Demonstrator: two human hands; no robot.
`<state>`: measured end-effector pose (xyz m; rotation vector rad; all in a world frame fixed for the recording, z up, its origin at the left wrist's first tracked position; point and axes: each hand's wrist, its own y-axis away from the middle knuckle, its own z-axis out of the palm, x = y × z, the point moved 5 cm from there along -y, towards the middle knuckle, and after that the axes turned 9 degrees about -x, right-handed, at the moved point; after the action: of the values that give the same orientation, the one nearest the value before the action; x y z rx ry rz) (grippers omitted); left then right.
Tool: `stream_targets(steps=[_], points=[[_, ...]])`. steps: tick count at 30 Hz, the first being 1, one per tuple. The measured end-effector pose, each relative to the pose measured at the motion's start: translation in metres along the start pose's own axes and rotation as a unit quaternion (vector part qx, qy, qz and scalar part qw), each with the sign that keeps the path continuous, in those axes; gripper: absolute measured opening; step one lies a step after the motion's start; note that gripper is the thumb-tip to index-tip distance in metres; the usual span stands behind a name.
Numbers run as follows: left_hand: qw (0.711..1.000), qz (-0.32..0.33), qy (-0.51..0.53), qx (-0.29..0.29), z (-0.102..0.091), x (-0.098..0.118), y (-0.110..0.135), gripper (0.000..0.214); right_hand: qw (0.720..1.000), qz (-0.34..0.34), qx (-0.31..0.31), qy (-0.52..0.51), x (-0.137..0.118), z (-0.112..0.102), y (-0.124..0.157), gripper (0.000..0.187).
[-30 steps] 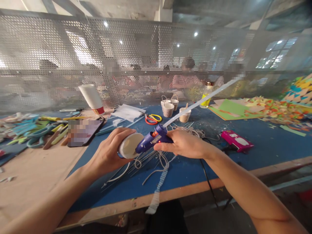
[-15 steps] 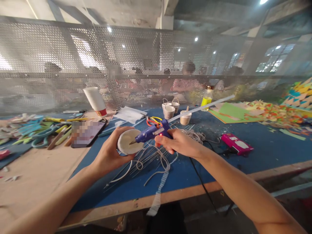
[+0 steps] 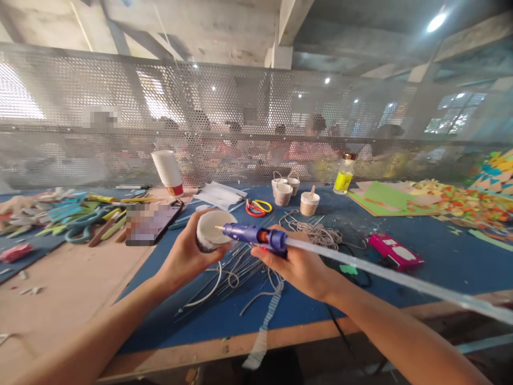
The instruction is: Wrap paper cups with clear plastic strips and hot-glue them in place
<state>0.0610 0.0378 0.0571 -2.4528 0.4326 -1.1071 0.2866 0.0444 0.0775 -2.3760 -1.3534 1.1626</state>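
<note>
My left hand is wrapped round a small white paper cup, tilted so that its open mouth shows. In my right hand is a blue hot glue gun, its metal tip over the cup's mouth; whether it touches the inside I cannot tell. A long translucent glue stick sticks out of the gun's back end toward the right. Below the hands, thin wires and grey cord lie on the blue mat. Red-and-yellow-handled scissors or pliers lie just beyond.
Several small cups and a yellow-labelled bottle stand at the back, near a perforated screen. A paper cup stack, phone and scissors are on the left. A magenta box and green paper are on the right.
The glue gun has swung round, so its glue stick now points right and toward me instead of up and away. My left hand still holds the cup. The view has tilted slightly upward.
</note>
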Motion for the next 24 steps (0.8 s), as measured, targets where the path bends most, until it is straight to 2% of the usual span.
stream_targets(steps=[5, 8, 11, 17, 24], points=[[1.0, -0.015, 0.021, -0.007, 0.001, -0.005, 0.001, 0.061, 0.995, -0.069, 0.001, 0.07, -0.006, 0.012, 0.003, 0.025], [1.0, -0.011, 0.012, -0.007, 0.0, -0.004, 0.001, 0.063, 0.994, -0.065, -0.026, 0.08, -0.004, 0.017, 0.002, 0.026], [1.0, 0.006, 0.007, -0.021, 0.0, -0.003, 0.001, 0.065, 0.994, -0.055, -0.056, 0.074, -0.003, 0.012, -0.001, 0.029], [0.993, 0.033, 0.013, -0.113, 0.007, -0.004, 0.004, 0.064, 0.982, -0.024, -0.185, 0.03, 0.004, -0.005, -0.005, 0.039], [0.985, 0.022, 0.038, -0.166, 0.011, -0.002, 0.004, 0.06, 0.975, -0.035, -0.207, 0.07, 0.008, -0.016, -0.004, 0.037]])
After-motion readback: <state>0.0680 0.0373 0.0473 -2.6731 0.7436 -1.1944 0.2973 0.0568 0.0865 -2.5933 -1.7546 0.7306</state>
